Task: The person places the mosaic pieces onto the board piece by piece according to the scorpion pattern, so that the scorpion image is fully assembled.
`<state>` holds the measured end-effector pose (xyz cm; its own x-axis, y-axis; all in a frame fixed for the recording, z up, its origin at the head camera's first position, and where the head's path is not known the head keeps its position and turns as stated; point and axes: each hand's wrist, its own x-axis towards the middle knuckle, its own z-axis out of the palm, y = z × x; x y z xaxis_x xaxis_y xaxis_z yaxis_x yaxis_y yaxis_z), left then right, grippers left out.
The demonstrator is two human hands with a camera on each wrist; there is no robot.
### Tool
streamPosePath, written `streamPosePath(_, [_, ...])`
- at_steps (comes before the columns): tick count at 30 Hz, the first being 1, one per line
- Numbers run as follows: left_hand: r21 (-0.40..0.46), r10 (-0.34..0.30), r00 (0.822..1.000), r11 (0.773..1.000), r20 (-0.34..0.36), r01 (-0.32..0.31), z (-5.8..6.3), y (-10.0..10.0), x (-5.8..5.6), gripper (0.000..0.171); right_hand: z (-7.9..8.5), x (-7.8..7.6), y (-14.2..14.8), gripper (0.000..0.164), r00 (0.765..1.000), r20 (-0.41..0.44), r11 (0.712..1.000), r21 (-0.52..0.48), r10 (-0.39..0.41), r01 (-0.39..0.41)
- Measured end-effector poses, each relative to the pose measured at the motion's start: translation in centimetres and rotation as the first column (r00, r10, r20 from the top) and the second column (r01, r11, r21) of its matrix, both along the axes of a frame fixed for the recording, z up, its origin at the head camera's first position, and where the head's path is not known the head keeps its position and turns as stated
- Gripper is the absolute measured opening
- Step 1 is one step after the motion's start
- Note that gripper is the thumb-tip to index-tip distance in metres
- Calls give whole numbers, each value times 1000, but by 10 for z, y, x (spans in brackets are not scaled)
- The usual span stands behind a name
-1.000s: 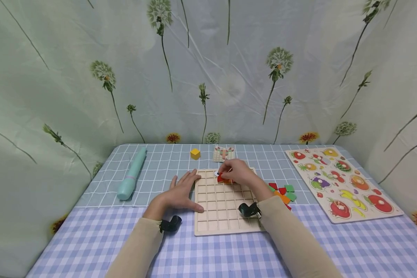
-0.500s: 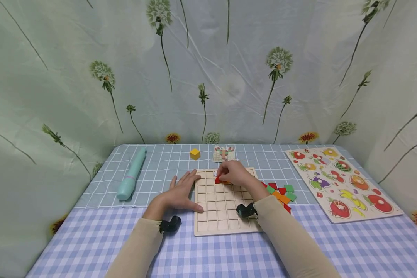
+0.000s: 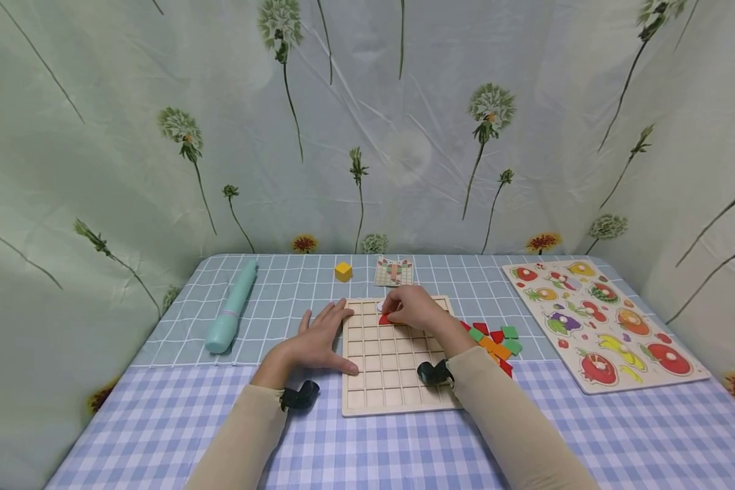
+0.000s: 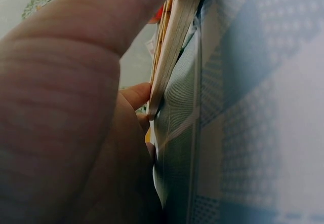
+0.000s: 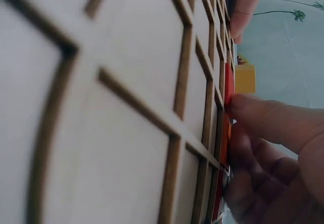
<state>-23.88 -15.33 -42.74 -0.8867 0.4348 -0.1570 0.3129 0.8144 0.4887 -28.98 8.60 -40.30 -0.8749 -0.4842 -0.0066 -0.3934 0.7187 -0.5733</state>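
A wooden grid board lies on the table in front of me. Along its left edge rests my left hand, fingers spread, with the thumb and fingertips at the rim. My right hand is over the far part of the board, its fingers curled, thumb and fingertips at a red tile. In the right wrist view this red tile sits low in a grid cell, a fingertip against it. Beside it lies an orange tile, partly covered by the fingers. A white piece peeks out behind the right hand.
Loose red, green and orange tiles lie right of the board. Behind it are a pattern card and a yellow block. A teal mallet-like stick lies left, a fruit puzzle board right.
My right hand has shifted slightly left and lowered with the red tile, which now lies flatter in the grid. The left hand stays in place.
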Motion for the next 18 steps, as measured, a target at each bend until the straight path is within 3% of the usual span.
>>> streamPosePath(7, [-4, 3, 1000, 1000, 1, -3, 0, 0, 0, 115, 4, 3, 0, 6, 1000, 1, 999, 41, -8, 8])
streamPosePath(18, [-6, 4, 1000, 1000, -5, -4, 0, 0, 0, 115, 4, 8, 10, 10, 1000, 6, 1000, -13, 26, -26])
